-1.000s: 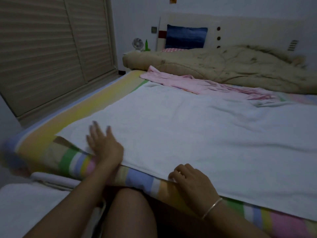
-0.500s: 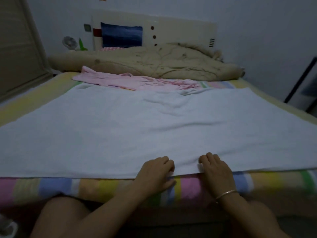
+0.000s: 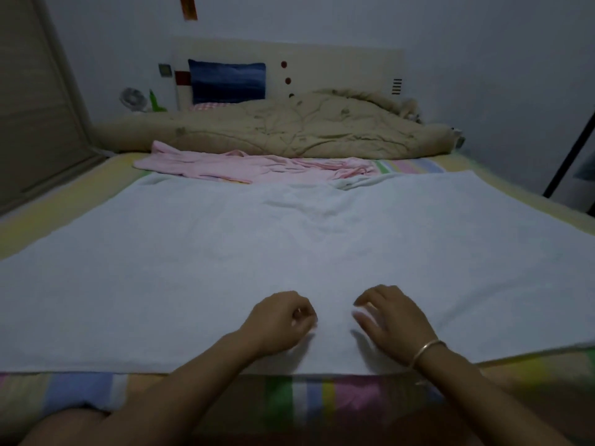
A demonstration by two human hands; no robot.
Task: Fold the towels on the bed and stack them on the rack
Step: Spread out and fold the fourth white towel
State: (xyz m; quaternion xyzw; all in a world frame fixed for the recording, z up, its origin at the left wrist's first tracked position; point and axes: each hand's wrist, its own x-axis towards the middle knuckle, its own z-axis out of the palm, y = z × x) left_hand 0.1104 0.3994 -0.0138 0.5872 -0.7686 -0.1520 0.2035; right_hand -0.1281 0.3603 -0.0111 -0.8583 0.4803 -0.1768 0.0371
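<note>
A large white towel [image 3: 289, 239] lies spread flat across the striped bed [image 3: 80, 394], its near edge along the mattress edge. A crumpled pink towel [image 3: 244, 165] lies beyond it, partly under the white towel's far edge. My left hand [image 3: 280, 320] is over the white towel near its front edge, fingers curled in, with nothing visibly held. My right hand [image 3: 392, 317], a bangle on its wrist, is just to the right, fingers spread and bent down toward the towel, blurred by motion. A small gap separates the two hands.
A bunched beige quilt [image 3: 289, 127] lies across the head of the bed below the headboard [image 3: 338, 66] and a blue pillow [image 3: 227, 80]. A wardrobe with slatted doors [image 3: 29, 107] stands at left. A black frame [image 3: 570, 140] leans at the right edge.
Both hands have left the towel's near edge and moved forward onto the towel. The view has tilted up and settled square on the bed.
</note>
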